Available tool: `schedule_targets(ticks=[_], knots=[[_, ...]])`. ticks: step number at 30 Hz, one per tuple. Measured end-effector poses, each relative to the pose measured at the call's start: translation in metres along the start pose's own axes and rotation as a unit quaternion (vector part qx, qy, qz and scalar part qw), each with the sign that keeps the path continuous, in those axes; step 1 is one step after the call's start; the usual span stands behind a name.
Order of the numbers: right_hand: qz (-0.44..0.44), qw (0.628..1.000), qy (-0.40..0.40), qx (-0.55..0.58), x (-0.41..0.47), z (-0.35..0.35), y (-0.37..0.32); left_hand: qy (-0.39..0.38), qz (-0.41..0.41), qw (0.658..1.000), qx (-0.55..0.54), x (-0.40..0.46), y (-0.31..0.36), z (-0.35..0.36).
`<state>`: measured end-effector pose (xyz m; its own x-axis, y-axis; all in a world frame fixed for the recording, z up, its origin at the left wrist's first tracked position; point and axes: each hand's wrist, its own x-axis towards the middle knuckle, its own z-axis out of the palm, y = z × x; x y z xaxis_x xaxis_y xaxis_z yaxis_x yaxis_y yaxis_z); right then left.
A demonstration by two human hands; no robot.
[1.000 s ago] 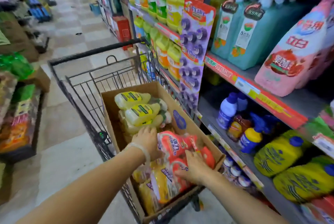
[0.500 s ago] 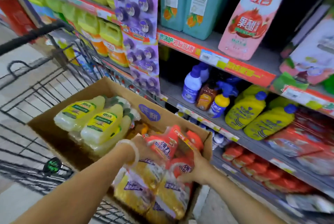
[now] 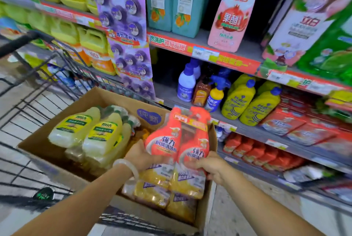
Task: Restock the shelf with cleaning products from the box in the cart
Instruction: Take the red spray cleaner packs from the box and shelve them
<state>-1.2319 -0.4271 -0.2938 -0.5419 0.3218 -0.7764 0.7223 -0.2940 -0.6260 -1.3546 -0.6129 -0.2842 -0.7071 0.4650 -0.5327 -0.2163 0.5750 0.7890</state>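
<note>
Both hands, left hand (image 3: 142,156) & right hand (image 3: 210,165), grip glossy shrink-wrapped orange twin-pack (image 3: 179,138) over cardboard box (image 3: 106,98).

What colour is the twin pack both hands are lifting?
Orange-red twin pack with white labels, seen in the head view.

The orange twin-pack (image 3: 181,136) is wrapped in glossy, crinkled plastic film. Below the grip, yellow packs (image 3: 171,182) shine in the same film. The box (image 3: 57,152) around them is matt brown cardboard; the cart (image 3: 38,91) beyond is dark metal wire.
</note>
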Motion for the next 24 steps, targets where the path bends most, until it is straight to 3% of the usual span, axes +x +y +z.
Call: schedule_targets(ticks=[5, 10, 15, 20, 24], knots=[[-0.175, 0.983, 0.048, -0.022, -0.037, -0.018, -0.034, 0.028, 0.1, 0.994, -0.021, -0.029, 0.053, -0.003], [-0.306, 0.945, 0.111, -0.045, -0.1, -0.082, -0.051, 0.022, 0.183, 0.982, -0.032, -0.072, 0.113, 0.033], [-0.357, 0.914, 0.184, -0.048, -0.177, -0.182, -0.016, -0.015, 0.27, 0.963, -0.012, -0.129, 0.163, 0.129], [-0.358, 0.894, 0.267, -0.046, -0.265, -0.3, 0.051, -0.098, 0.341, 0.935, 0.007, -0.183, 0.209, 0.254], [-0.361, 0.856, 0.369, -0.027, -0.342, -0.387, 0.111, -0.176, 0.394, 0.902, 0.024, -0.23, 0.248, 0.358]])
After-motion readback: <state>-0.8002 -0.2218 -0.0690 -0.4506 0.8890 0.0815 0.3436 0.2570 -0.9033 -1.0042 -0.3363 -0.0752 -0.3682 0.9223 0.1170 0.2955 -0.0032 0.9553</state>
